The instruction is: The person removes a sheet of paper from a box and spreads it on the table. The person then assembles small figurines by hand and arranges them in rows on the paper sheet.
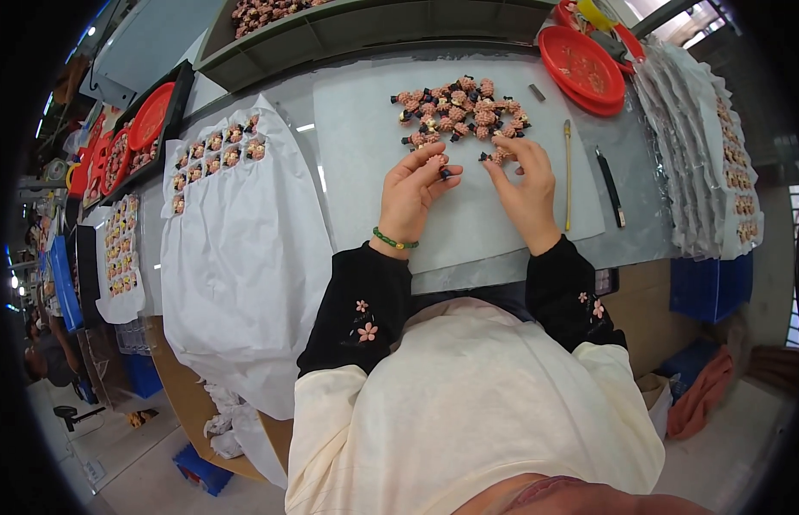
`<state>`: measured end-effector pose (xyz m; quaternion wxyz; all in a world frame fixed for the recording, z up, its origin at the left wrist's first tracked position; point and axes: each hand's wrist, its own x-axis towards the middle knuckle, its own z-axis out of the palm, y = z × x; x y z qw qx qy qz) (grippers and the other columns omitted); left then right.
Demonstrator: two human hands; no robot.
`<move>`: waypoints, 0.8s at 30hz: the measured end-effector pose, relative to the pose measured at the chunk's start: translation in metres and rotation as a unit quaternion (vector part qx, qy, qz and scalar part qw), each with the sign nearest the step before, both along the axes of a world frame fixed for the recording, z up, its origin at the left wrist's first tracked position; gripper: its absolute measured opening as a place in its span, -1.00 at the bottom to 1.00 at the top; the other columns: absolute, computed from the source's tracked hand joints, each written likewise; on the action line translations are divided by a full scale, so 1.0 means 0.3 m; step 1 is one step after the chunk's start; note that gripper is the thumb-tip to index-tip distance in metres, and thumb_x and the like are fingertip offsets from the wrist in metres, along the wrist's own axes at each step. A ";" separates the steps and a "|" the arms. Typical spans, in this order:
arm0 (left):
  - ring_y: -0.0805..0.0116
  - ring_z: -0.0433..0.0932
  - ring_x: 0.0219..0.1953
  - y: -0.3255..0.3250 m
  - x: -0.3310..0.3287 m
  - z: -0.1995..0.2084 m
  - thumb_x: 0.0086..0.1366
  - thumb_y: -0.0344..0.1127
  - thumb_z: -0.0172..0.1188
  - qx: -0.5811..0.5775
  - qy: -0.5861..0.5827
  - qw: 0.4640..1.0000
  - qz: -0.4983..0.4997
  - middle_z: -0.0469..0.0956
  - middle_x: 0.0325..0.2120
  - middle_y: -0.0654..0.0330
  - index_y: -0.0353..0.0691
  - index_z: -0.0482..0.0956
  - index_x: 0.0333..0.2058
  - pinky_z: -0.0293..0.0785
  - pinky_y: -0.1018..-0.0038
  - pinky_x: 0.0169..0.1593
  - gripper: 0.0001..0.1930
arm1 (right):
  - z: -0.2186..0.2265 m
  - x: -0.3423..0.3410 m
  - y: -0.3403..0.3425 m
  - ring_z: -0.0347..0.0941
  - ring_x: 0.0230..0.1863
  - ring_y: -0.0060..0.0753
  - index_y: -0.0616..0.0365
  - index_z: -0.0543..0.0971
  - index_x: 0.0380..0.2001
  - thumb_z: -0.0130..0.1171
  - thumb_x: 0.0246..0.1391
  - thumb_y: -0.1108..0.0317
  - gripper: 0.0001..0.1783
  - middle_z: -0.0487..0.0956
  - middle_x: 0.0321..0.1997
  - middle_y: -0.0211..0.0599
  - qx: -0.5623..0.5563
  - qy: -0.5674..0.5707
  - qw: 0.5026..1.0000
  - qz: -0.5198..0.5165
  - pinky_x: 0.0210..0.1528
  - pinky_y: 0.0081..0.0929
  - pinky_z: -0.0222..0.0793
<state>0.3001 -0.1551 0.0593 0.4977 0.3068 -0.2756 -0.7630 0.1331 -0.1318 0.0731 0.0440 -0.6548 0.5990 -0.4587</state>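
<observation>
In the middle of the bench a pile of small pink, knobbly figurines with dark and cream parts lies on a white sheet. My left hand is closed on one small pink-and-dark figurine, held at the fingertips just in front of the pile. Between the thumb and fingers of my right hand another small figurine is pinched, partly hidden by the fingers. Both hands are above the sheet, a short gap apart. A green bead bracelet circles my left wrist.
A tray covered with white cloth at left holds figurines in rows. Right of my right hand lie a thin brush and a black pen-like tool. Red dishes, a grey bin and stacked trays border the bench.
</observation>
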 end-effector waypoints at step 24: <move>0.68 0.34 -0.53 0.010 -0.019 -0.006 0.09 -0.41 0.17 -0.144 -0.107 0.984 -0.019 0.46 -0.48 0.34 -0.29 0.45 -0.27 0.24 0.75 -0.51 -0.79 | -0.052 0.054 0.040 0.45 -0.39 -0.51 0.33 0.43 -0.20 0.07 0.00 0.53 -0.75 0.50 -0.36 -0.24 0.174 -0.447 0.850 0.216 -0.34 -0.61 0.43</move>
